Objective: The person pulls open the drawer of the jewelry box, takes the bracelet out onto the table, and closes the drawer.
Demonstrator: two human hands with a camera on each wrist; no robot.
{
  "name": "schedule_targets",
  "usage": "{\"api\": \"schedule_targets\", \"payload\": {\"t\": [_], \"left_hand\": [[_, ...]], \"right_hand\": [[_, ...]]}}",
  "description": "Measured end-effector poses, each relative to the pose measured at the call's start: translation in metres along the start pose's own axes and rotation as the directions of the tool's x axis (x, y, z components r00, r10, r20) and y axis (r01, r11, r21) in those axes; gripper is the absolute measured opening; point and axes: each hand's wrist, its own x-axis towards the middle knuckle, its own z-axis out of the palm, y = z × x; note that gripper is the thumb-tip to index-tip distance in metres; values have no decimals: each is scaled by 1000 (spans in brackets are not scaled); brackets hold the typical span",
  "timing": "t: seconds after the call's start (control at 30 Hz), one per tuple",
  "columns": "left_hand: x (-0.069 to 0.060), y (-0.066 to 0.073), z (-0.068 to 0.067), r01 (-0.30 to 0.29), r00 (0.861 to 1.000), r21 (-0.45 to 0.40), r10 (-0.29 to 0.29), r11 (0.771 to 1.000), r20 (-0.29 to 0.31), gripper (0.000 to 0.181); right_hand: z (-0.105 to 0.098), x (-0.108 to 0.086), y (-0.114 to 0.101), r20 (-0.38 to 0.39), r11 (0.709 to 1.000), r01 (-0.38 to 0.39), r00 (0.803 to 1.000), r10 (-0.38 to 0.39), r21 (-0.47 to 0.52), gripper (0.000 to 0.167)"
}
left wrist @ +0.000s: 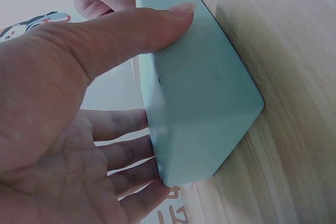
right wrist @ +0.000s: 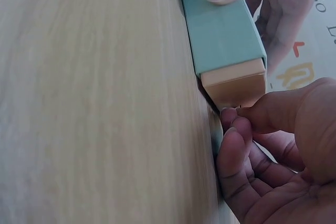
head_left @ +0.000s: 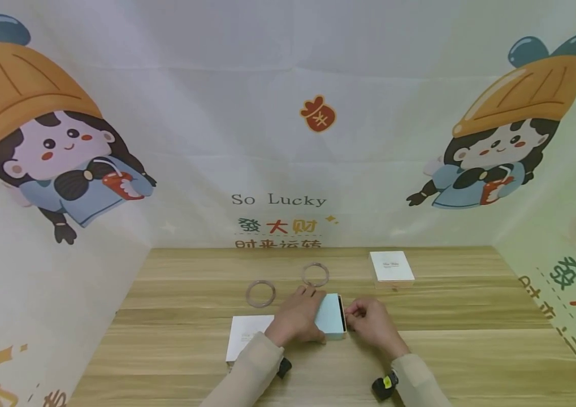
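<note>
Two bangles (head_left: 247, 295) (head_left: 328, 275): near left hand (head_left: 296, 316)
Near white box (head_left: 248, 334): partly behind sleeve (head_left: 253, 362)
Left hand: grips blue box (head_left: 329, 314)
Right hand (head_left: 375, 327): pinches drawer (right wrist: 236, 83)

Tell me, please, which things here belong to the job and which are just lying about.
In use: turquoise box, its tan drawer, left hand, right hand.
Lying about, apparently: near ring, far ring, near white box, far white box.

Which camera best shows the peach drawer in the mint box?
The right wrist view: the peach drawer faces it, close up. The head view shows a narrow strip; the left wrist view, at most a sliver.
</note>
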Motion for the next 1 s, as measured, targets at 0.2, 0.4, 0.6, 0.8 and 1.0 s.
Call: {"api": "schedule_targets", "payload": {"t": [0.2, 0.4, 0.6, 0.8, 1.0], "left_hand": [[0, -1, -2, 2, 1000, 4, -2, 1000, 5, 94], [-1, 0, -2, 4, 1000, 14, -4, 1000, 6, 94], [-3, 2, 0, -32, 999, 15, 32, 999, 12, 99], [-9, -2, 2, -34, 999, -78, 34, 996, 6, 100], [-18, -6, 5, -3, 998, -211, -9, 978, -56, 101]], "right_hand": [[5, 4, -2, 15, 1000, 6, 1000, -6, -6, 11], [7, 4, -4, 11, 1000, -7, 1000, 7, -5, 11], [6, -1, -4, 3, 999, -17, 1000, 17, -36, 11], [0, -3, -6, 50, 999, -3, 999, 5, -49, 7], [-17, 2, -6, 110, 997, 28, 994, -20, -74, 11]]}}
